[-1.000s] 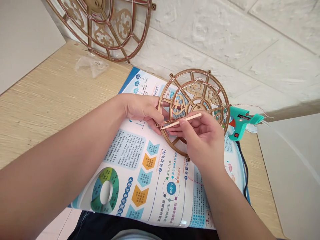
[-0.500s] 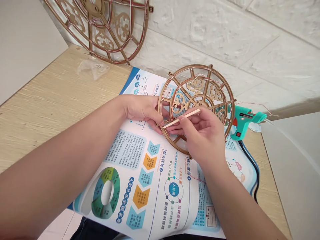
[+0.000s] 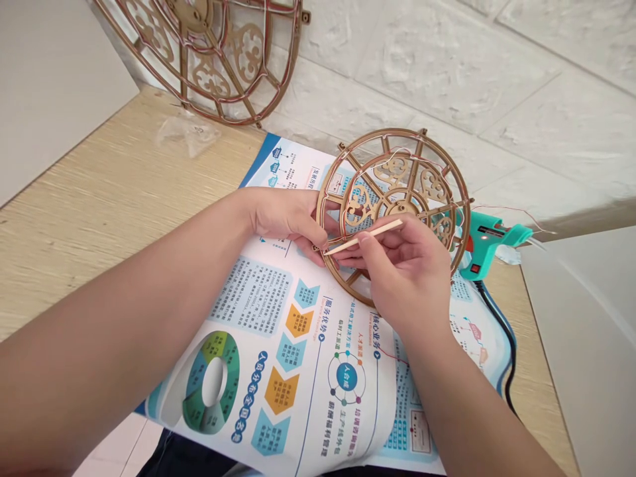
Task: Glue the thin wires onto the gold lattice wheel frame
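My left hand (image 3: 298, 225) grips the left rim of a round bronze-coloured openwork frame (image 3: 389, 140), thumb in front and fingers behind it. The frame has scroll ornaments and thin reddish and white wire along its rings, and it is tilted up over the printed sheet. My right hand (image 3: 412, 265) pinches a thin pale wooden stick (image 3: 380, 230). The stick's pointed end meets the frame's lower left rim, close to my left thumb. My right hand covers the frame's lower right part.
A teal glue gun (image 3: 487, 242) with a lit light and black cable (image 3: 497, 318) sits to the right. A larger bronze frame (image 3: 218, 106) leans on the white brick wall (image 3: 447, 59). A clear plastic bag (image 3: 191, 132) and printed sheet (image 3: 308, 358) lie on the wooden table (image 3: 99, 179).
The whole view has shifted slightly, with things appearing a little further right. Both hands keep their hold, and the stick's tip stays at the same spot on the rim.
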The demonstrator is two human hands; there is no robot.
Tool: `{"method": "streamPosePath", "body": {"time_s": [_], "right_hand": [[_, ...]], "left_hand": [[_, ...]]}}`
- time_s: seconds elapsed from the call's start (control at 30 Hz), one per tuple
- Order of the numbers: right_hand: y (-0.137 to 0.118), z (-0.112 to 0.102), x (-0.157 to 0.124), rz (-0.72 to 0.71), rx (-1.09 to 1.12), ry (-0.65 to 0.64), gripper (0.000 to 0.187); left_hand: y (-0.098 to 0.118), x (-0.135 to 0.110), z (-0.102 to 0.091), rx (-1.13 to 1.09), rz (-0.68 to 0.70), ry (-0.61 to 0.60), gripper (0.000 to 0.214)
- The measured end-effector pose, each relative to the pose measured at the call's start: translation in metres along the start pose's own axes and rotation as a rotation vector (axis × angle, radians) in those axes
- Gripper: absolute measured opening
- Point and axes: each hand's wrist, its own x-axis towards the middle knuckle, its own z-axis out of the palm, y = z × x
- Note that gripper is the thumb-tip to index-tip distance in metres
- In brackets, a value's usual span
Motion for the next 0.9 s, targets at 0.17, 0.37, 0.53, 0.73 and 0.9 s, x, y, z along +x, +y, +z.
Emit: {"method": "streamPosePath", "body": {"time_s": [0.17, 0.37, 0.53, 0.73, 0.9], "right_hand": [[-0.003, 0.000, 0.001, 0.003, -0.042, -0.010, 0.018], [-0.004, 0.001, 0.001, -0.029, -0.065, -0.020, 0.020], [-0.002, 0.002, -0.002, -0.092, -0.146, 0.004, 0.019], [0.001, -0.001, -0.010, -0.167, -0.218, 0.005, 0.011], [0.003, -0.004, -0.014, -0.273, -0.244, -0.032, 0.010]], "left_hand": [[-0.001, 0.000, -0.001, 0.003, -0.017, -0.014, 0.038], [-0.002, 0.001, -0.001, -0.006, -0.011, -0.011, 0.040], [-0.004, 0.001, -0.001, -0.001, -0.006, 0.013, 0.056], [-0.005, 0.004, 0.000, 0.009, 0.022, -0.012, 0.044], [-0.004, 0.005, -0.001, 0.067, 0.038, 0.016, 0.039]]}}
